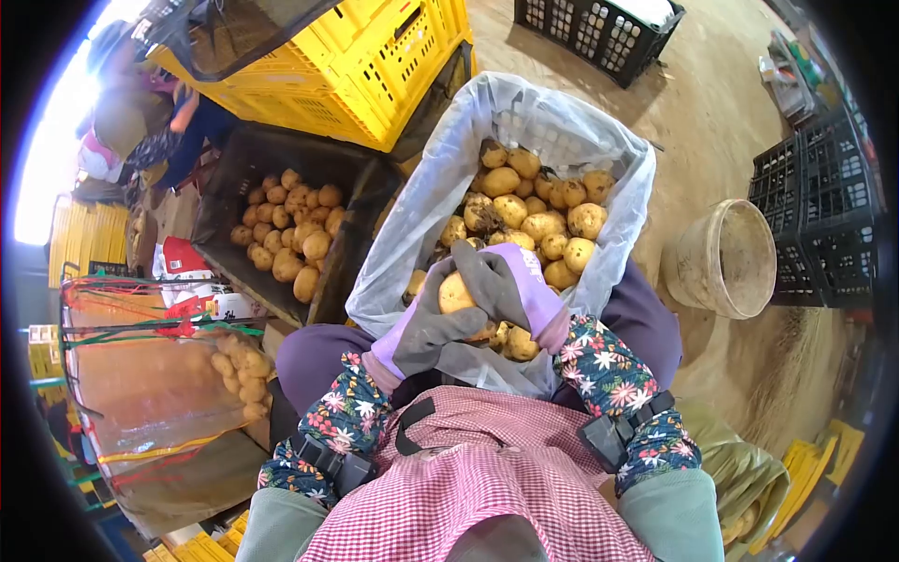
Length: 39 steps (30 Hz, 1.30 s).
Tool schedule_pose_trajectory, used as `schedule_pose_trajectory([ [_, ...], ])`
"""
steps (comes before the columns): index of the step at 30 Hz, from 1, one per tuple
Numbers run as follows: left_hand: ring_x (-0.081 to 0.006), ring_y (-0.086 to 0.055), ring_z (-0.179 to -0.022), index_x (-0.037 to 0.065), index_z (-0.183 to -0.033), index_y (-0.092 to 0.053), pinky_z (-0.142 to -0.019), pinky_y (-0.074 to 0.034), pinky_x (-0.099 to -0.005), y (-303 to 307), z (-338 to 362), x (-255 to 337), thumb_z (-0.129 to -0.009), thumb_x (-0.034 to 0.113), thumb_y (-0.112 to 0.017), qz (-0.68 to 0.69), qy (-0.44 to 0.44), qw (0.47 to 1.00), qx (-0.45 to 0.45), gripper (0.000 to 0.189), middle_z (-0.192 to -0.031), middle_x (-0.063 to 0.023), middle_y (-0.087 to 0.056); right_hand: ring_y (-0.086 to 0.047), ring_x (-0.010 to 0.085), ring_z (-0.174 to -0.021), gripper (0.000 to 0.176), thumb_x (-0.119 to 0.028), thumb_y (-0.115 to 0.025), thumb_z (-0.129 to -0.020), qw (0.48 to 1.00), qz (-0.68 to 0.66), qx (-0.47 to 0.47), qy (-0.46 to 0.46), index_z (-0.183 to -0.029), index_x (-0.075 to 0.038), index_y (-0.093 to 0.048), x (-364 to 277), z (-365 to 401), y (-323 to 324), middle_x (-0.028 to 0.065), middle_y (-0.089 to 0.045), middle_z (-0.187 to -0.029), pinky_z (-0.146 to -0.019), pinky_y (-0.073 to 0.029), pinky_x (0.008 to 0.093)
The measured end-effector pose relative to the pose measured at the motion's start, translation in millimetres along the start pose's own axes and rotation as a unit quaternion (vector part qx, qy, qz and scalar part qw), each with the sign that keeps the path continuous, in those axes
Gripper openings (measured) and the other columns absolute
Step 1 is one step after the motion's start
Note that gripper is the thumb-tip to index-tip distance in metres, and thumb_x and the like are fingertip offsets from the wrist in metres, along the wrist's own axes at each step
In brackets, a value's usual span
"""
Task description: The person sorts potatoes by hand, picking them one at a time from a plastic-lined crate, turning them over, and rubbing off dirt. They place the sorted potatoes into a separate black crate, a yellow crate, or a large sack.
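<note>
My left hand (pixel 431 323), in a grey and purple work glove, cups a yellow-brown potato (pixel 456 293) from below and the left. Gloved the same way, my right hand (pixel 501 279) closes over the potato from the other side, its fingers against the left glove. Both hands are above the near part of a crate lined with clear plastic (pixel 389 258), which stands between my knees. Potatoes (pixel 538 225) fill much of the crate, some with dark soil on them. More potatoes (pixel 518 344) show just below my hands.
On the left, a dark tub (pixel 215 201) holds smaller potatoes. Yellow crates (pixel 375 70) are stacked behind it. A white bucket (pixel 719 258) and black crates (pixel 815 201) stand on the right. Another black crate (pixel 599 37) is at the back. A person (pixel 140 122) is at upper left.
</note>
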<state>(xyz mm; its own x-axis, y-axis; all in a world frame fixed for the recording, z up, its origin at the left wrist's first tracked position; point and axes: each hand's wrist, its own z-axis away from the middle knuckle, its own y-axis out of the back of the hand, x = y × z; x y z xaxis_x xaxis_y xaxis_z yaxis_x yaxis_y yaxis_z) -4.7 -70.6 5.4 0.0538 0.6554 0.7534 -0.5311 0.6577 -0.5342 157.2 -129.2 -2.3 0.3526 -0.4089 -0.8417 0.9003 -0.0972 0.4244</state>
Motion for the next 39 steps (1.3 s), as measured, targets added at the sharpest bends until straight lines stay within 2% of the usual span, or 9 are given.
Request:
schedule_pose_trajectory([
  [2,-0.0211,-0.050,-0.121,0.007,-0.145,-0.024,-0.101,-0.043,-0.0362,-0.1,1.3,1.7,-0.075,0.010,-0.077,0.055,0.015,0.998,-0.020,0.088,-0.134,-0.0090,-0.045,-0.054,0.0108,-0.063,0.037,-0.035,-0.048,-0.097,0.995,0.034,0.042,0.084,-0.092,-0.001,-0.062,14.4,-9.7,-5.7,0.0098,-0.060,-0.069,-0.057,-0.046,0.0287],
  [3,-0.0227,-0.049,-0.124,0.007,-0.145,-0.026,-0.103,-0.042,-0.0383,0.9,4.2,6.6,-0.078,0.013,-0.073,0.091,0.040,0.994,-0.053,0.082,-0.138,-0.0092,-0.043,-0.055,0.0079,-0.068,0.037,-0.032,-0.048,-0.099,0.938,-0.331,0.046,0.094,-0.091,-0.001,-0.066,19.7,2.0,-15.9,0.0048,-0.065,-0.076,-0.062,-0.046,0.0247],
  [8,-0.0220,-0.052,-0.120,0.010,-0.145,-0.029,-0.101,-0.044,-0.0385,5.7,3.5,6.6,-0.090,0.027,-0.062,0.099,0.022,0.991,-0.082,0.067,-0.132,-0.0079,-0.048,-0.057,0.0082,-0.073,0.047,-0.038,-0.052,-0.098,0.933,-0.349,-0.008,-0.086,-0.096,0.007,-0.066,-10.2,-2.8,7.4,0.0019,-0.065,-0.085,-0.069,-0.048,0.0242],
  [18,-0.0116,-0.065,-0.085,0.009,-0.123,-0.049,-0.067,-0.056,-0.0272,4.0,-1.3,-1.6,-0.101,0.052,-0.028,0.075,0.037,0.996,0.013,0.053,-0.099,-0.0043,-0.064,-0.049,0.0145,-0.071,0.024,-0.021,-0.052,-0.095,0.988,-0.086,0.109,0.069,-0.094,0.002,-0.057,13.0,3.4,-4.4,0.0145,-0.053,-0.078,-0.066,-0.045,0.0320],
  [20,-0.0118,-0.066,-0.082,0.009,-0.125,-0.048,-0.063,-0.056,-0.0262,1.6,-6.5,-1.8,-0.100,0.054,-0.028,0.062,0.012,0.997,0.050,0.055,-0.101,-0.0041,-0.063,-0.055,0.0403,-0.076,0.028,-0.026,-0.056,-0.091,0.977,-0.178,0.103,0.053,-0.092,0.002,-0.056,12.8,1.8,-2.4,0.0257,-0.058,-0.084,-0.070,-0.046,0.0398],
  [27,-0.0199,-0.067,-0.092,0.010,-0.130,-0.048,-0.066,-0.058,-0.0375,17.7,-14.3,-17.9,-0.097,0.056,-0.032,0.121,-0.028,0.985,0.123,0.058,-0.109,-0.0079,-0.064,-0.061,0.0384,-0.091,0.034,-0.024,-0.060,-0.086,0.965,0.105,0.109,0.216,-0.110,0.000,-0.052,13.6,12.5,-20.9,0.0263,-0.060,-0.094,-0.074,-0.048,0.0443],
  [29,-0.0192,-0.066,-0.095,0.010,-0.130,-0.048,-0.070,-0.058,-0.0373,29.9,-6.8,-19.2,-0.098,0.054,-0.032,-0.313,-0.112,0.937,0.105,0.057,-0.111,-0.0073,-0.064,-0.061,0.0398,-0.089,0.036,-0.024,-0.059,-0.086,0.985,0.090,0.041,0.142,-0.113,0.000,-0.053,9.2,9.8,-7.8,0.0256,-0.061,-0.095,-0.074,-0.049,0.0439],
  [32,-0.0191,-0.067,-0.093,0.010,-0.130,-0.048,-0.071,-0.058,-0.0349,13.0,-6.2,-3.4,-0.098,0.054,-0.032,0.062,0.039,0.990,0.123,0.056,-0.110,-0.0069,-0.064,-0.063,0.0406,-0.083,0.030,-0.016,-0.053,-0.091,0.962,-0.141,0.100,0.211,-0.113,0.005,-0.055,7.4,12.5,-12.1,0.0245,-0.063,-0.096,-0.069,-0.051,0.0425],
  [39,-0.0181,-0.067,-0.085,0.012,-0.130,-0.048,-0.068,-0.058,-0.0284,19.1,-15.8,-11.0,-0.096,0.057,-0.037,0.049,-0.001,0.988,0.144,0.057,-0.112,-0.0059,-0.062,-0.061,0.0149,-0.096,0.038,-0.017,-0.052,-0.097,0.988,0.018,0.004,0.152,-0.127,0.005,-0.048,32.3,8.7,-27.5,0.0115,-0.065,-0.104,-0.082,-0.049,0.0297],
])
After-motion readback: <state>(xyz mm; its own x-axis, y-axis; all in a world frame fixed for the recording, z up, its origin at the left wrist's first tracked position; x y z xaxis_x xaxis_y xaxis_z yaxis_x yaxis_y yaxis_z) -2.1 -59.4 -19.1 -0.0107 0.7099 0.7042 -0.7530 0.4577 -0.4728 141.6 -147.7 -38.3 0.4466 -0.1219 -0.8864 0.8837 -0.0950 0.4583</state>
